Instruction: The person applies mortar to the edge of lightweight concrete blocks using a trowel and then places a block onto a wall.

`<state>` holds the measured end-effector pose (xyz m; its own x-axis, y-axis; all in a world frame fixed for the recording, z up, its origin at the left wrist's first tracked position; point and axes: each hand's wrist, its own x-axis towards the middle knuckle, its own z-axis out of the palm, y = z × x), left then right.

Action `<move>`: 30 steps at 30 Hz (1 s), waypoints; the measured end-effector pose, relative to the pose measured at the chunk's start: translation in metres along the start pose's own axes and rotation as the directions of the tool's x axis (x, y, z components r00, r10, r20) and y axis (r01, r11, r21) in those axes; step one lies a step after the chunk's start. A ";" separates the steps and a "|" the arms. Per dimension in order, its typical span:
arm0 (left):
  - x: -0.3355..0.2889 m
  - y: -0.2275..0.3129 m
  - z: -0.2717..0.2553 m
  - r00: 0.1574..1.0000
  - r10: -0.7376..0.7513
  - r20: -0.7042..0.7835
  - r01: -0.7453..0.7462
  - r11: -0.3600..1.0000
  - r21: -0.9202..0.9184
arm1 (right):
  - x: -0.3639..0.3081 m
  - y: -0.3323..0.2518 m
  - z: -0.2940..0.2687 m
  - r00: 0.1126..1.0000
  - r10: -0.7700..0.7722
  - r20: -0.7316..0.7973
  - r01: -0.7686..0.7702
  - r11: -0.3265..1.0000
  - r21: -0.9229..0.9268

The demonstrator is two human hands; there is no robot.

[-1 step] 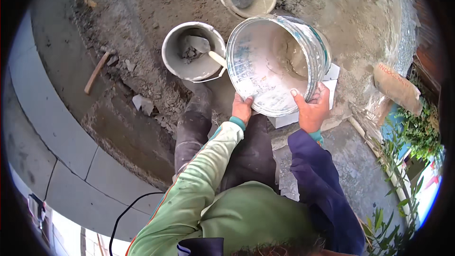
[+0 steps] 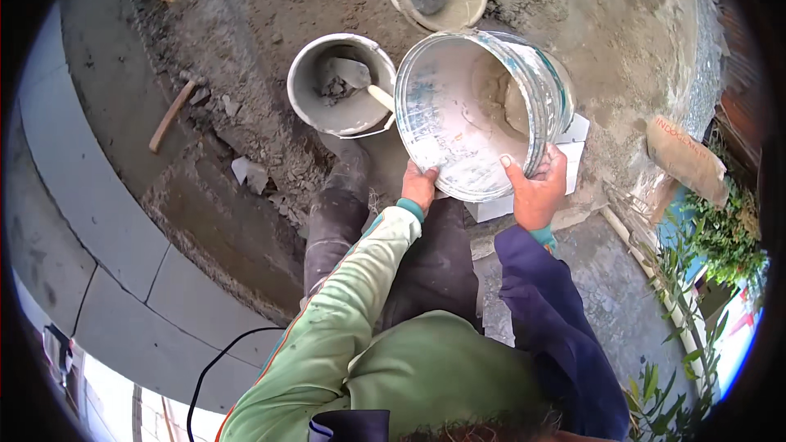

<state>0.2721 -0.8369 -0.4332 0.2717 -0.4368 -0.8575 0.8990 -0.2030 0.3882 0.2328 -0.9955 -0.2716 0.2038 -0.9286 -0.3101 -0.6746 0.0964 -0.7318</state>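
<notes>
A big, paint-stained bucket (image 2: 446,106) is tilted so that its wide mouth faces me, with greyish material (image 2: 501,94) at its bottom. My left hand (image 2: 420,187) grips the near left part of its rim. On the right, my right hand (image 2: 536,187) clasps the rim with the thumb on the inside. Just left of it stands a smaller bucket (image 2: 307,102), in which a trowel (image 2: 350,74) lies among grey clumps. The trowel's pale handle (image 2: 381,98) reaches over toward the big bucket's rim.
Another bucket (image 2: 468,8) with a grey round patch inside stands at the far side. A wooden-handled hammer (image 2: 173,119) lies on the left near rubble (image 2: 250,173). White blocks (image 2: 577,143) sit behind my right hand. Farther right are a paper sack (image 2: 686,160) and plants (image 2: 729,233).
The view has shifted slightly, so the ground and the smaller buckets sit a little farther right. Both hands keep their hold on the big bucket, which stays tilted.
</notes>
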 end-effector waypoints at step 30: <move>0.045 0.014 -0.092 0.969 -0.248 0.005 0.238 0.936 0.260 | -0.041 0.005 0.077 0.987 -0.015 0.160 0.035 0.992 -0.119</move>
<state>0.3289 -0.7787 -0.4979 0.0382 -0.3776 -0.9252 0.8163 -0.5222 0.2468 0.2761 -0.9291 -0.3092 0.3250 -0.8606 -0.3921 -0.7466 0.0210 -0.6649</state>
